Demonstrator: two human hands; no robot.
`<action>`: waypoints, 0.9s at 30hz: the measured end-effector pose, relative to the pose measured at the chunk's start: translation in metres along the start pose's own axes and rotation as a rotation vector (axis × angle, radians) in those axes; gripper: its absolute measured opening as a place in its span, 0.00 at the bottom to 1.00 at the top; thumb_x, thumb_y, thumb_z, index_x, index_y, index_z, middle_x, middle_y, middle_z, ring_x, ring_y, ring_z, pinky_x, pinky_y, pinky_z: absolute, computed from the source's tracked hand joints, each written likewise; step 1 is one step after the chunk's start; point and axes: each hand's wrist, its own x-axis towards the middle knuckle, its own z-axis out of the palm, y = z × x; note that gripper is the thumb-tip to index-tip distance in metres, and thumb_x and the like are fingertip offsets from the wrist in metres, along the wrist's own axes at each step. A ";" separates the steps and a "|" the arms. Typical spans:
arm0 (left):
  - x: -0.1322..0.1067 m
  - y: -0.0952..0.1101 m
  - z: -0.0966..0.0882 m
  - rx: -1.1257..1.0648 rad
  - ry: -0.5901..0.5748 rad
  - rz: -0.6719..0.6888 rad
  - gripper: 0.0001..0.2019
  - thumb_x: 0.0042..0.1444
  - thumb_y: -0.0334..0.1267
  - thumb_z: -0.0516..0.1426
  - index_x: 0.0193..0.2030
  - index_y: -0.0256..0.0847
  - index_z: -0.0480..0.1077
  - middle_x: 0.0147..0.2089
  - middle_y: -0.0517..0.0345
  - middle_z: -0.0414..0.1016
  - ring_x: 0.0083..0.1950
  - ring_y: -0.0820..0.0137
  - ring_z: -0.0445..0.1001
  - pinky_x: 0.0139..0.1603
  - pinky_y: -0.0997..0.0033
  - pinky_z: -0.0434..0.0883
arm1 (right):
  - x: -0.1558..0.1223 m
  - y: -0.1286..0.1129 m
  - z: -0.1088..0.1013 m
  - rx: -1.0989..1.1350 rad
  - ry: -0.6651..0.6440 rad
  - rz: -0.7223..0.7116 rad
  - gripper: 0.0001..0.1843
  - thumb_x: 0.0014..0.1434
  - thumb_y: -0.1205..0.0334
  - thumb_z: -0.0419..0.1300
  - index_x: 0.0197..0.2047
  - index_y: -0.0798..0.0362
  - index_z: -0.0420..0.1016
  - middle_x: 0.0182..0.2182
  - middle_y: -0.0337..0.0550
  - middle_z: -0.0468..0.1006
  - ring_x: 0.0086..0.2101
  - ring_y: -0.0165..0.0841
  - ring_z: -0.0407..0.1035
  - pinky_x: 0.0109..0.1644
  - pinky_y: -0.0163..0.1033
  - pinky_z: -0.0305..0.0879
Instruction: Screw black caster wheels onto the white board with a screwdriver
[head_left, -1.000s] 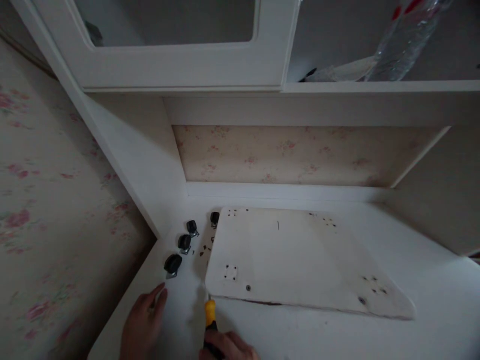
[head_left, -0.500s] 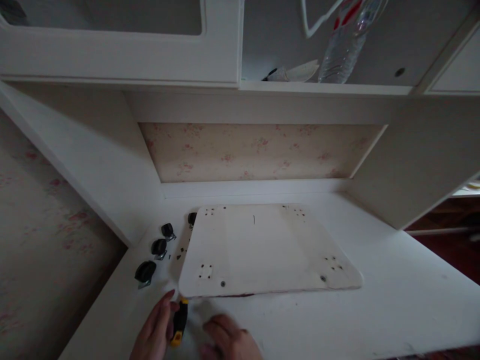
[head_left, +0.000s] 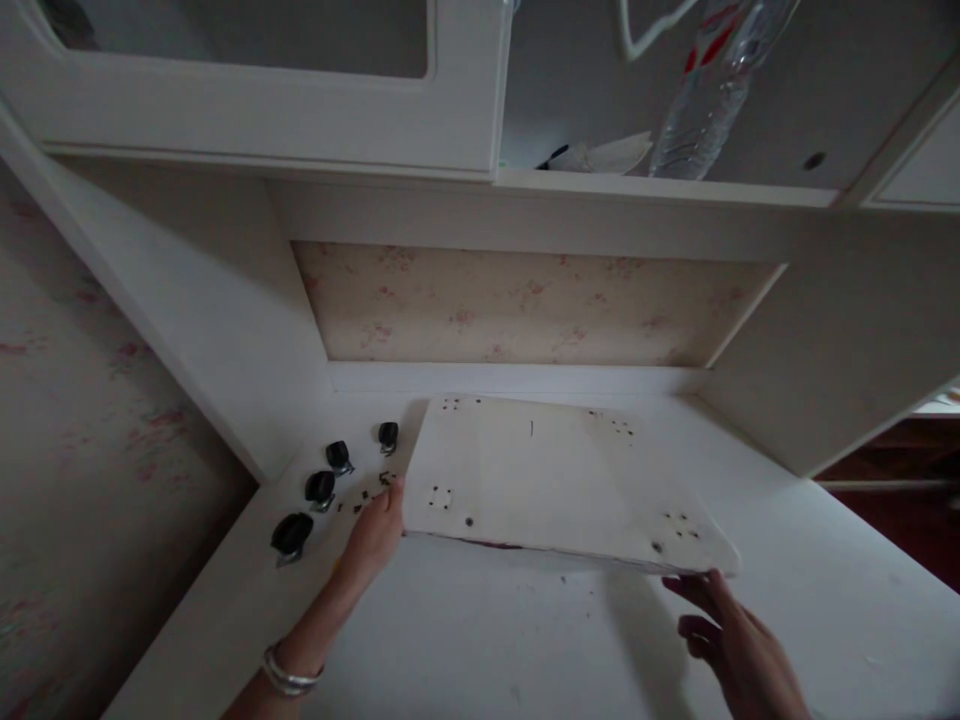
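Observation:
A flat white board (head_left: 555, 480) with rounded corners, drilled holes near its corners and a short dark mark lies on the white desktop. My left hand (head_left: 379, 525), a bangle on its wrist, grips the board's left edge near the front corner. At the front right corner my right hand (head_left: 735, 640) touches the board's edge with its fingertips, the fingers apart. A sliver of yellow, part of a black and yellow handle, shows beside my left wrist; the rest is hidden. Black casters (head_left: 291, 537) with metal plates stand left of the board, and small dark screws (head_left: 365, 496) lie close to my left hand.
A white side panel (head_left: 202, 300) rises at the left, another (head_left: 847, 330) at the right. Overhead, a shelf (head_left: 675, 190) holds a clear plastic bottle (head_left: 705, 110). Floral wallpaper (head_left: 510, 305) shows at the back.
The board has shifted right and turned slightly, uncovering a caster at its left. My left hand has moved from beside the black and yellow handle to the board; my right hand has moved right.

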 end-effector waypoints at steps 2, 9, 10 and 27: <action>0.013 0.010 0.008 0.029 -0.029 0.034 0.28 0.67 0.48 0.37 0.43 0.35 0.75 0.48 0.38 0.79 0.59 0.59 0.72 0.59 0.64 0.65 | 0.012 -0.013 0.000 0.004 0.001 0.025 0.26 0.49 0.44 0.67 0.45 0.53 0.77 0.42 0.45 0.83 0.23 0.28 0.69 0.23 0.33 0.67; 0.076 0.035 0.024 0.112 -0.127 0.079 0.19 0.67 0.47 0.48 0.43 0.34 0.73 0.47 0.43 0.77 0.52 0.60 0.75 0.57 0.54 0.68 | 0.069 -0.043 0.007 -0.033 0.019 0.051 0.10 0.54 0.54 0.63 0.38 0.49 0.75 0.30 0.41 0.83 0.20 0.29 0.69 0.20 0.31 0.65; 0.086 0.037 0.024 0.112 -0.148 0.077 0.17 0.65 0.47 0.52 0.46 0.35 0.72 0.49 0.47 0.76 0.51 0.61 0.74 0.55 0.53 0.70 | 0.076 -0.046 0.011 -0.030 0.029 0.049 0.09 0.53 0.56 0.64 0.37 0.49 0.75 0.28 0.40 0.83 0.19 0.28 0.68 0.19 0.30 0.63; 0.117 0.027 -0.031 0.249 -0.103 0.023 0.15 0.64 0.45 0.54 0.47 0.35 0.71 0.48 0.49 0.75 0.48 0.63 0.75 0.51 0.55 0.72 | 0.084 -0.044 0.089 0.001 -0.055 -0.008 0.16 0.50 0.50 0.66 0.34 0.55 0.75 0.31 0.45 0.81 0.20 0.23 0.62 0.18 0.28 0.59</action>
